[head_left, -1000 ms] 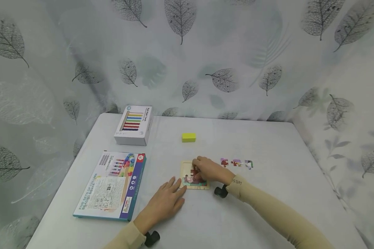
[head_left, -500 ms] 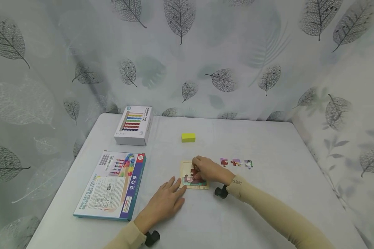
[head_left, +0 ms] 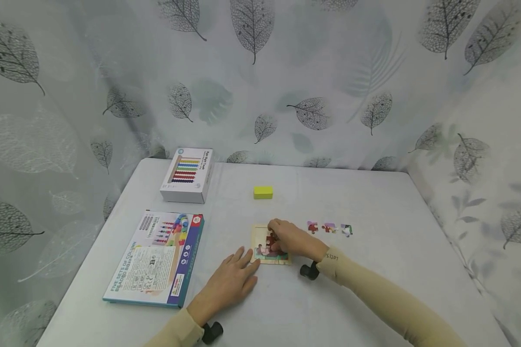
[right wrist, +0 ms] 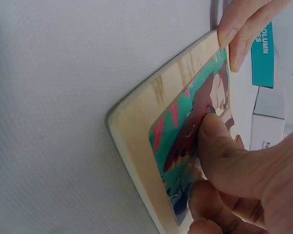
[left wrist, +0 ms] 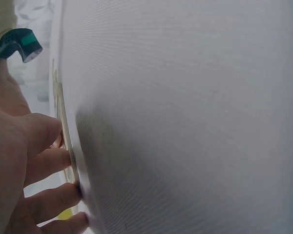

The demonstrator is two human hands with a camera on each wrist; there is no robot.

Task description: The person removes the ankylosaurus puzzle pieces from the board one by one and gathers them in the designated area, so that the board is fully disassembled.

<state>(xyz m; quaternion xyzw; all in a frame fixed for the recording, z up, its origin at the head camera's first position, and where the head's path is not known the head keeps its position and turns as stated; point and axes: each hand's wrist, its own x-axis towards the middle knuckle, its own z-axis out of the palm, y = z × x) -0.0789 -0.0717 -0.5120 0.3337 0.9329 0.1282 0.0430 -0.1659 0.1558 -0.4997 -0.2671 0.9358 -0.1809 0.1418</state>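
While the left hand (head_left: 229,283) lies spread, touching the near-left corner of the puzzle board (head_left: 253,237), the right hand (head_left: 294,239) bends over the fitted pieces (right wrist: 185,131), thumb (right wrist: 224,151) on them; whether it pinches one is hidden. Around mid-tabletop (head_left: 373,202), the board looks filled along its near edge, and three loose pieces (head_left: 329,227) toward the tabletop's right edge seem left to place.

One board (right wrist: 156,87); three outlying pieces (head_left: 312,227); two boxes (head_left: 154,262); one block (head_left: 263,193)
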